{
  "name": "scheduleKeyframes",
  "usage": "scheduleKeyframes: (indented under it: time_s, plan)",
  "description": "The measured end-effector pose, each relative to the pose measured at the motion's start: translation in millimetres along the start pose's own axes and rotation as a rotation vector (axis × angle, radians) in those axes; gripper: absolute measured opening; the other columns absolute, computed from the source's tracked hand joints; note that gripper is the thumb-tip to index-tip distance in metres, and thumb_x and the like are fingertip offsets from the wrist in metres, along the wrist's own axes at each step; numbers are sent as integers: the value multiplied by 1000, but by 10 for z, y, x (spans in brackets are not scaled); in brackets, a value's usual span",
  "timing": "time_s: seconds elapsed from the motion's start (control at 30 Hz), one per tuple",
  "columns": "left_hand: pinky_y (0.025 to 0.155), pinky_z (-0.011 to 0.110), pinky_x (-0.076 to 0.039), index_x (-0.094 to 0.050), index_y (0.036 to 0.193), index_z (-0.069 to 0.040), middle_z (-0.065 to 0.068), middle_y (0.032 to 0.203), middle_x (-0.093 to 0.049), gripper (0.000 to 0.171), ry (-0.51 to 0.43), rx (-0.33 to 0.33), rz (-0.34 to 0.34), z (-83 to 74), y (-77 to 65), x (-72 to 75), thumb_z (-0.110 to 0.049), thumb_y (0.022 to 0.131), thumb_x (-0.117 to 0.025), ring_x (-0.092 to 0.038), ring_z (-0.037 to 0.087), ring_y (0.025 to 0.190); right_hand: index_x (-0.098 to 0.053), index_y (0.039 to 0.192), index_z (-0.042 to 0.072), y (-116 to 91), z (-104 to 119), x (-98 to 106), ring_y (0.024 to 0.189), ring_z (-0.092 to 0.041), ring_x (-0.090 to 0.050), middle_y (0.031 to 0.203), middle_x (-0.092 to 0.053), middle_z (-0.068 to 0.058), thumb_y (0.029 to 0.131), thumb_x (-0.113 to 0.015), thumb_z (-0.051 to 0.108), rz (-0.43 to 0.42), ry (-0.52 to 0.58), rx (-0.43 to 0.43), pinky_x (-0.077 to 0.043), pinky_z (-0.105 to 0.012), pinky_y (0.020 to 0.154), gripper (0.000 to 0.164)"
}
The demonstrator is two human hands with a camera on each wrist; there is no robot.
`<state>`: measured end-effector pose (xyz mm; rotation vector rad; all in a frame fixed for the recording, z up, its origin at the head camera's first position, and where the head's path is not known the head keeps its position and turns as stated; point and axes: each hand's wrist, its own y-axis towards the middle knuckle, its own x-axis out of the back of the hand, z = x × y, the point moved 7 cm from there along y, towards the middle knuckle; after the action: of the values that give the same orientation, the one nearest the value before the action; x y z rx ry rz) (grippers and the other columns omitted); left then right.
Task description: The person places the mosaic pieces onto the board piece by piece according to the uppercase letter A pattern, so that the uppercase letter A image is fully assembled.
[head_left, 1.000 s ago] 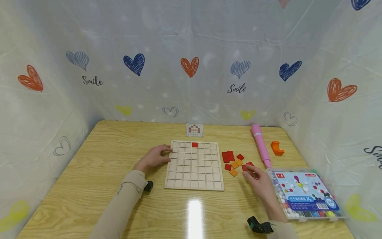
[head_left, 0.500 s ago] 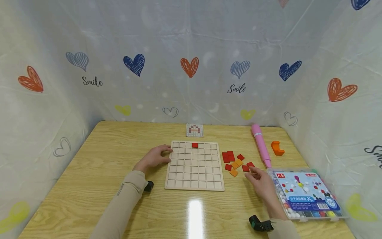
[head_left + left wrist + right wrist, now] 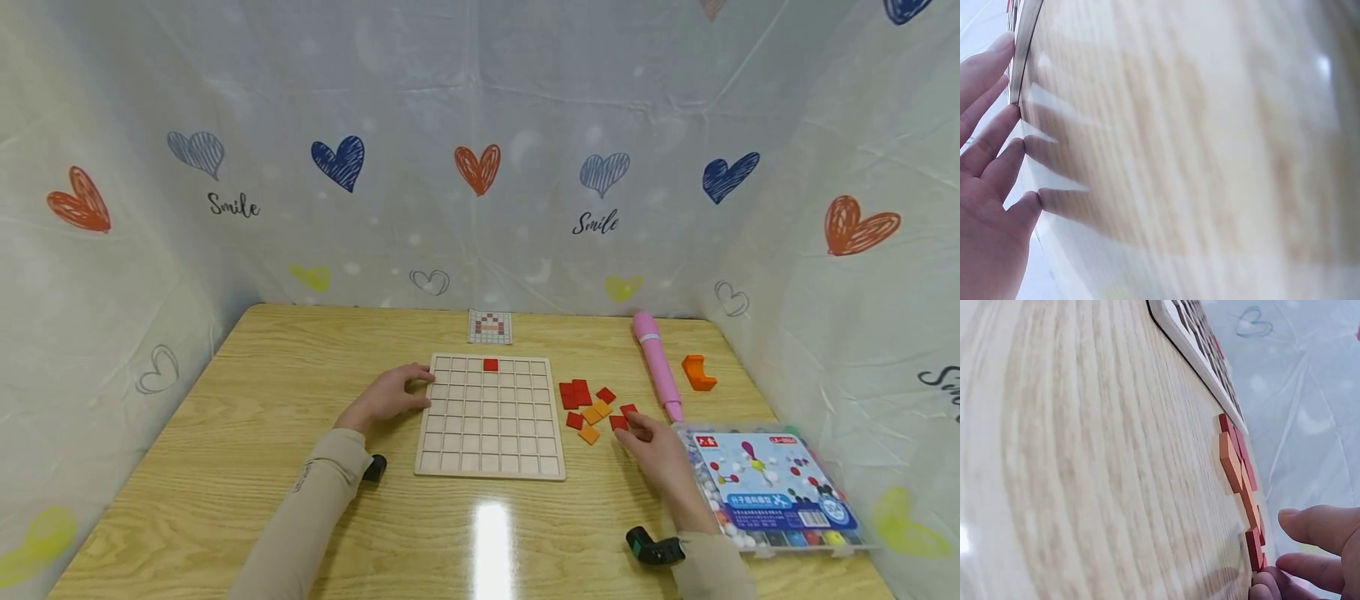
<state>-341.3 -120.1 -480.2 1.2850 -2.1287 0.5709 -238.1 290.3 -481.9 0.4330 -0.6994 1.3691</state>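
Fingers and thumb spread, my left hand [image 3: 386,397] rests against the left edge of a wooden grid board [image 3: 490,454]; the left wrist view shows fingertips of this left hand [image 3: 991,162] at the board's edge [image 3: 1022,50]. One red square tile [image 3: 491,365] lies in the board's top row. To the right of the board, several red tiles [image 3: 569,396] and orange tiles [image 3: 589,434] lie loose. My right hand [image 3: 660,454] is over the table beside two red tiles [image 3: 618,423], its thumb apart from the fingers. In the right wrist view its fingertips are close to a red tile [image 3: 1254,549]; contact is unclear.
Behind the board lies a small card with a coloured grid pattern [image 3: 491,327]. A pink stick-shaped object [image 3: 657,362] and an orange bracket-like piece [image 3: 698,372] are at the back right. A clear box of coloured balls with a printed label [image 3: 772,483] sits right of my right hand.
My right hand has drawn back slightly to the right from the red tiles, uncovering the nearer pair. My left hand stays at the board's edge.
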Motion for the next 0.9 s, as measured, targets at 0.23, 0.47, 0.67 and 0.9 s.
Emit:
scheduleKeyframes:
  time_s: [0.23,0.47,0.67,0.9]
  plan:
    - [117,53,-23,-60,133,-5,15,150,-41,43,4,-5,1,38,18,-21,-15,92,-70,-27,37,143,-51,138,-5,40,30,4,104,-32,-58,118,-62,-23,97,-62,26,0,-3,-2,-50,-40,86,53]
    - [118,52,-22,-60,133,-5,14,152,-40,44,-11,11,1,50,9,-28,-15,91,-70,-25,36,145,-53,136,-5,71,35,-12,104,-31,-57,118,-62,-22,96,-63,22,5,13,7,-49,-38,86,50]
    - [118,53,-22,-59,133,-5,16,151,-40,43,-3,4,-2,26,1,-21,-14,92,-70,-25,37,144,-57,132,-2,103,23,-31,104,-31,-58,119,-64,-20,95,-64,19,6,23,15,-48,-42,91,43]
    - [118,53,-22,-59,133,-5,15,151,-40,44,12,-1,-4,17,2,-12,-14,92,-69,-26,37,144,-61,130,0,120,30,-65,105,-30,-57,120,-63,-20,93,-66,17,22,19,19,-48,-45,92,40]
